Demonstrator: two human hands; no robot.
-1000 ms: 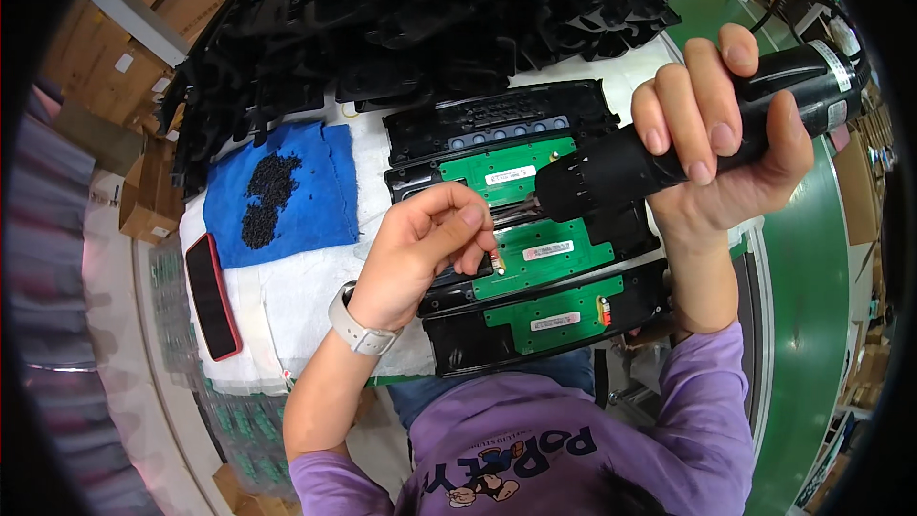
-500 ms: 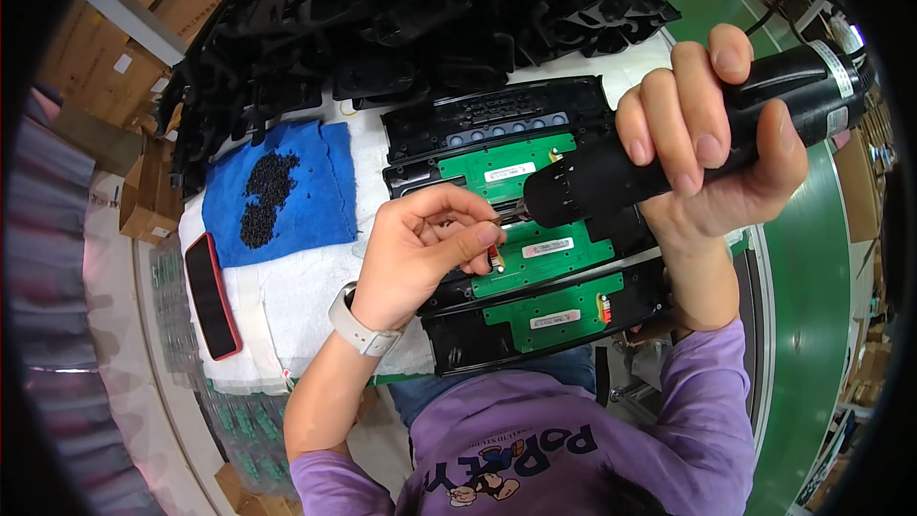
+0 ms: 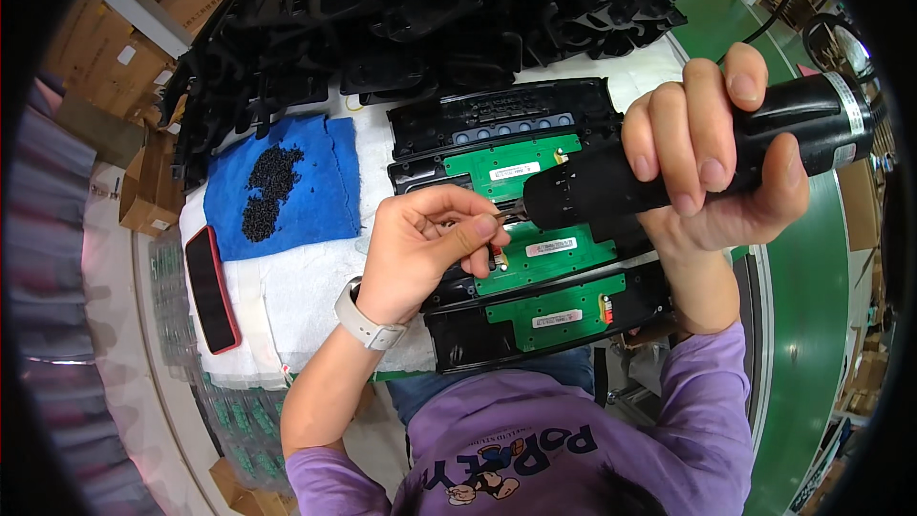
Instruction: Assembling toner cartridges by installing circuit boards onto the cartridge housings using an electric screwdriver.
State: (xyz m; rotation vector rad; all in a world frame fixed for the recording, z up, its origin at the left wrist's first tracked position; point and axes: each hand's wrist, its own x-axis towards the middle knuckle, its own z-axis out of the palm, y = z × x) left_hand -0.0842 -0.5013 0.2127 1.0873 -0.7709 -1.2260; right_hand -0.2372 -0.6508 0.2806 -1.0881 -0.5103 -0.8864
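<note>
Purple short-sleeved printed shirt, white wristwatch (image 3: 365,322), blue jeans.

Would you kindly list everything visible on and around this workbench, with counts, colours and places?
black panels with green circuit boards: three, black and green, side by side at bench centre
electric screwdriver: one, black, in the right hand, tip over the middle panel
blue cloth: one, blue, left of the panels
small screws: a heap, black, on the blue cloth
phone: one, black with red edge, bench's left edge
stacked plastic parts: many, black, behind the panels
cardboard boxes: several, brown, far left
left hand: pinching at the screwdriver tip, white watch on its wrist
right hand: gripping the screwdriver
</note>
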